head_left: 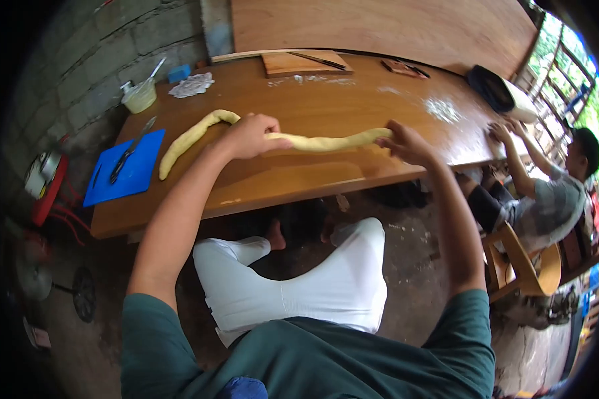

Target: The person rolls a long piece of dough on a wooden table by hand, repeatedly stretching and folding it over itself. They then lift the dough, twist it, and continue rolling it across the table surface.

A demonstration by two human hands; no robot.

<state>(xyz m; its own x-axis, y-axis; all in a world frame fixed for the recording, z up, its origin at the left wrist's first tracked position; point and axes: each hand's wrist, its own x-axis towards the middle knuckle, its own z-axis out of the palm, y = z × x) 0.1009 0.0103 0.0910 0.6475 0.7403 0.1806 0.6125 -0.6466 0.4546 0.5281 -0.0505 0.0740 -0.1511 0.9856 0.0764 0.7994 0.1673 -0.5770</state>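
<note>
A long pale-yellow rope of dough (326, 143) stretches across the wooden table (286, 176). My left hand (251, 135) is closed around its middle, and my right hand (406, 142) pinches its right end. Between the two hands the dough sags slightly. To the left of my left hand, the rest of it bends in an arc, with its tip near a blue cutting board (142, 166). On that board lies a knife (128, 156) with a dark handle.
A tub (140, 97) with a utensil and a crumpled cloth (192, 85) stand back left. A wooden board (306, 63) lies at the back. Scattered flour (442, 110) covers the right side. Another person (552, 186) sits at the right end, hands on the table.
</note>
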